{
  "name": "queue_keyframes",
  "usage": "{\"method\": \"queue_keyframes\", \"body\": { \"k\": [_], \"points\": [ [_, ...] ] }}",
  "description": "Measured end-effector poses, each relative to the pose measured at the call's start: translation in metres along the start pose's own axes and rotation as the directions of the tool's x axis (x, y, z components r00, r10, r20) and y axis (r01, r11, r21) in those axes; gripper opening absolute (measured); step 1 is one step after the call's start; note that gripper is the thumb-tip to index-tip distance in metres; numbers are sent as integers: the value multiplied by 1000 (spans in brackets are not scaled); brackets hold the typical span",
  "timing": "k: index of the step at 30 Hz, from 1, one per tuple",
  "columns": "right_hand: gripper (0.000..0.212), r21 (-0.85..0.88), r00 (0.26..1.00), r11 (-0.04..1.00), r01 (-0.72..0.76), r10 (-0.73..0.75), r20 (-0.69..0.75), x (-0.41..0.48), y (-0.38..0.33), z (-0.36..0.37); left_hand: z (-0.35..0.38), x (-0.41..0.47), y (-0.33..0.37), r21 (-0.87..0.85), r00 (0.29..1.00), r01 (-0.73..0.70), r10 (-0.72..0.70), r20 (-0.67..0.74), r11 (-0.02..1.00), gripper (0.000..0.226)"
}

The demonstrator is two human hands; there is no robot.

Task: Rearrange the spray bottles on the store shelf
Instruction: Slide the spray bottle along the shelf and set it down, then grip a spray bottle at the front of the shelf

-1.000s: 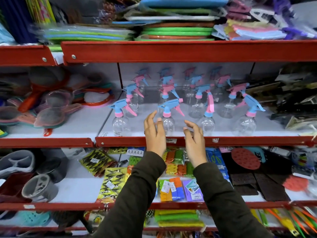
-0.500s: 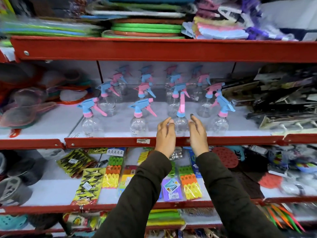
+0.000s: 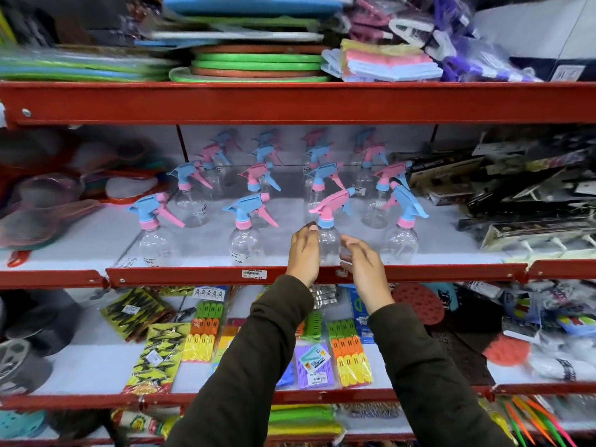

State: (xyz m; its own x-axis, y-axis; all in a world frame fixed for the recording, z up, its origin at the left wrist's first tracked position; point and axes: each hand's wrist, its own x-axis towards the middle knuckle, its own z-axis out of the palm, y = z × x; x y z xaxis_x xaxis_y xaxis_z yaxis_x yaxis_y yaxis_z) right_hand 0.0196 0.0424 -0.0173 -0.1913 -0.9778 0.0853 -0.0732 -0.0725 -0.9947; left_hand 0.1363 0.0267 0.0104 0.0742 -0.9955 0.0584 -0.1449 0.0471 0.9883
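Several clear spray bottles with pink and blue trigger heads stand in rows on the middle red-edged shelf [image 3: 193, 276]. The front row has a bottle at the left [image 3: 151, 240], one beside it [image 3: 244, 241], a pink-headed bottle [image 3: 329, 245] and one at the right [image 3: 403, 243]. My left hand [image 3: 303, 253] wraps the left side of the pink-headed bottle, thumb up by its blue collar. My right hand [image 3: 362, 264] hovers at the bottle's right side with fingers spread, barely touching it. The bottle stands upright with its nozzle pointing left.
Strainers [image 3: 48, 204] lie left of the bottles and dark boxed goods [image 3: 516, 195] crowd the right. Stacked green and brown plates [image 3: 258, 62] sit on the shelf above. Packs of clothes pegs [image 3: 350, 356] and clips lie on the shelf below my arms.
The view has shifted right along the shelf. The pink trigger head, which hung downward before, now points left like its neighbours. My right hand has opened away from the bottle.
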Motion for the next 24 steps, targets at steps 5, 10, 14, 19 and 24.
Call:
{"method": "queue_keyframes", "body": {
  "k": [5,10,14,19,24],
  "points": [
    [29,16,998,1000,22,-21,-51,4,-4,-1,-2,-7,-3,-27,992,-43,39,-116,999,43],
    [37,-10,1000,1000,6,-6,-2,13,-9,7,-2,-14,-9,30,991,-58,61,-116,998,42],
    [35,-12,1000,1000,4,-4,-6,7,-4,11,-5,-9,-5,20,994,-77,78,-71,997,41],
    [32,-13,1000,1000,0,0,-12,4,-5,9,-8,-5,-6,15,996,-55,56,-69,998,43],
    [33,-6,1000,1000,5,-5,-26,-1,-8,7,-7,-9,-8,26,993,-84,86,-83,996,43]
  ]
}}
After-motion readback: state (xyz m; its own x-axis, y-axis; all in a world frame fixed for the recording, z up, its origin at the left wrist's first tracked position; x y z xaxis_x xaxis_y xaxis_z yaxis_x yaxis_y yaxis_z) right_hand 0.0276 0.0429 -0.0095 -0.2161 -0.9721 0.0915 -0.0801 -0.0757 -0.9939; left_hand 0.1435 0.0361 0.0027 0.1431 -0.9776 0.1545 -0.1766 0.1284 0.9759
